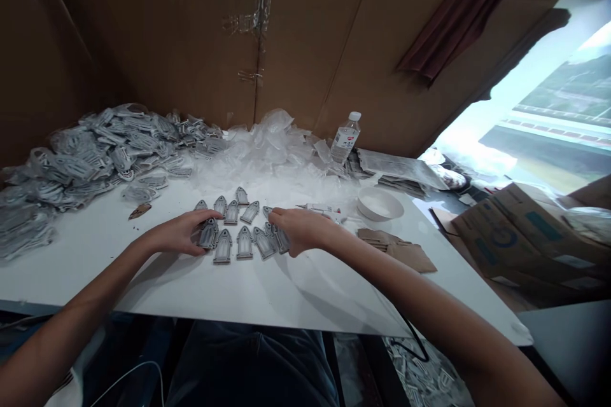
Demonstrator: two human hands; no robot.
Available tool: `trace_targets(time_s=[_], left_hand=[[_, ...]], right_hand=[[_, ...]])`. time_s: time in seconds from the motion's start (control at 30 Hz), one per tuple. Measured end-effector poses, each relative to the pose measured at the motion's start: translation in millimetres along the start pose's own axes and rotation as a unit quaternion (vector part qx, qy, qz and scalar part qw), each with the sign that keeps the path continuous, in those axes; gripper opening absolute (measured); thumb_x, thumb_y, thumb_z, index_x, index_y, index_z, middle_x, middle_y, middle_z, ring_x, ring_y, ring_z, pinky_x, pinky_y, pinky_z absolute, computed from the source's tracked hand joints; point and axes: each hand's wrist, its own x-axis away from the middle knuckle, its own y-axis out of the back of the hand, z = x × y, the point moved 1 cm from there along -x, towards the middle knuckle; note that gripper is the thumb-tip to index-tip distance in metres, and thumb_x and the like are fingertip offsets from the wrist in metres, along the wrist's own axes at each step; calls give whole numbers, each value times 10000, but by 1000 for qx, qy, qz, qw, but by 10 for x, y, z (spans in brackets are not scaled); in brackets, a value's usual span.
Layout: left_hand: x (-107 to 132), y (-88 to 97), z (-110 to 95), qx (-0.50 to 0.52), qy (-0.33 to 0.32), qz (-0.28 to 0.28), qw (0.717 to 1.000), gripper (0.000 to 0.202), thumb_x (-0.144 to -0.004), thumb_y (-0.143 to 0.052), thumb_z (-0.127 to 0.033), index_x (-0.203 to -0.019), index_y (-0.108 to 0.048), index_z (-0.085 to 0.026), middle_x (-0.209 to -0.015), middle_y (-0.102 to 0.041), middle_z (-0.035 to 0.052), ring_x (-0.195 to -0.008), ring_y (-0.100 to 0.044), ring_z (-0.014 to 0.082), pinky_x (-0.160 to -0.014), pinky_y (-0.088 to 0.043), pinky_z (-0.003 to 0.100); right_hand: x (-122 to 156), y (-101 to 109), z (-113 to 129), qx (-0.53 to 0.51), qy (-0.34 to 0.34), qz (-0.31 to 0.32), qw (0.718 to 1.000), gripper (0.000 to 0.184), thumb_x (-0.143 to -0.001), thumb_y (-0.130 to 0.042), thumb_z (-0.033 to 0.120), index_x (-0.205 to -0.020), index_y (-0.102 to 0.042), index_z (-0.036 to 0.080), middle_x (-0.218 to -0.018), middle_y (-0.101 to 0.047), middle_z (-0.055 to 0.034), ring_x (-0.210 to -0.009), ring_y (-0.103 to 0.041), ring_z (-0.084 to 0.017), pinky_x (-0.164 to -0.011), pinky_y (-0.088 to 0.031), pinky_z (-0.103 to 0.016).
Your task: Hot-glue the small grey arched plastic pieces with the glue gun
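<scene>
Several small grey arch-shaped pieces point(245, 243) with pointed tops and pale panels lie loosely grouped on a white table. My left hand point(184, 233) is at the left side of the group, fingers and thumb curved round a grey arch-shaped piece point(208, 234). At the right side, my right hand point(301, 229) grips another such piece point(281, 240), its fingers at the top and its thumb low down. The right hand partly covers that piece and one behind it. Between the hands, the other pieces lie flat and untouched.
A large heap of bagged grey pieces point(109, 146) fills the back left. Crumpled clear plastic bags point(272, 146), a bottle point(345, 138), a white bowl point(380, 203), a glue-like tube point(322, 208) and flat brown cardboard point(398, 249) lie around. Cardboard boxes point(520, 235) stand at right.
</scene>
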Motion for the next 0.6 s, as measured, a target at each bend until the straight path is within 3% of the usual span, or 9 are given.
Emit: trace_targets(time_s=[0.17, 0.37, 0.47, 0.6], left_hand=[[-70, 15, -67, -14, 2, 0, 1000, 787, -732, -708, -414, -1466, -449, -304, -1499, -460, 90, -1304, -518, 344, -926, -535, 361], [-37, 2, -143, -29, 36, 11, 999, 790, -713, -701, -406, -1442, -436, -255, -1468, -460, 119, -1217, -564, 341, -813, -538, 331], [44, -15, -250, -21, 44, 15, 999, 794, -719, -697, -381, -1450, -408, -272, -1510, -421, 106, -1299, -511, 354, -838, -537, 333], [121, -82, -456, 4, 3, 5, 1000, 770, -714, -702, -320, -1429, -420, -292, -1523, -432, 83, -1371, -460, 351, -945, -513, 348]], right_hand=[[-227, -32, -22, 23, 30, 48, 998, 658, -592, -805, 215, -1181, -512, 207, -1290, -559, -109, -965, -638, -260, -618, -447, -318], [-276, -92, -10, 38, 48, 56, 997, 679, -603, -797, 220, -1212, -497, 201, -1292, -542, -117, -963, -636, -250, -615, -447, -304], [-268, -114, 6, 45, 61, 48, 996, 646, -625, -764, 185, -1215, -501, 175, -1286, -541, -129, -1001, -629, -260, -680, -466, -321], [-257, -93, -12, 47, 74, 45, 995, 614, -630, -773, 219, -1187, -518, 171, -1231, -570, -116, -973, -629, -254, -693, -458, -324]])
